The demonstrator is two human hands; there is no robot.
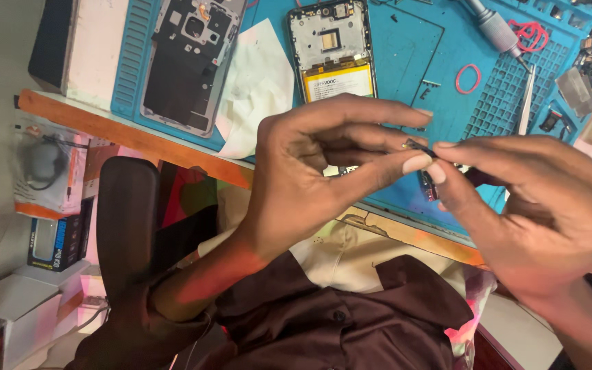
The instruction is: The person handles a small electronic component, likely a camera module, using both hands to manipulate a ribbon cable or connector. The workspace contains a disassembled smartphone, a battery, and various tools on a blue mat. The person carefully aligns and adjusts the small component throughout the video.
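**Both hands pinched on one small dark part above the mat**

I see my left hand [310, 171] and my right hand [522, 205] meeting fingertip to fingertip, and between them sits a small dark part [421, 146], too tiny for me to name. My left thumb and forefinger are closed tight on its near end; my right thumb and fingers are closed on its far end, so both grips are nearly fully shut with only the part between them.

Straight beyond the pinch lies the blue work mat [405, 48], and on it, just past my left fingers, an opened phone [330, 48] with its yellow-labelled battery showing. Further out from the grip on the left-hand side lie a white sheet [255, 82] and the phone's dark back frame [190, 62]. Beyond my right fingers lie a red rubber ring [468, 78] and tweezers [527, 103].
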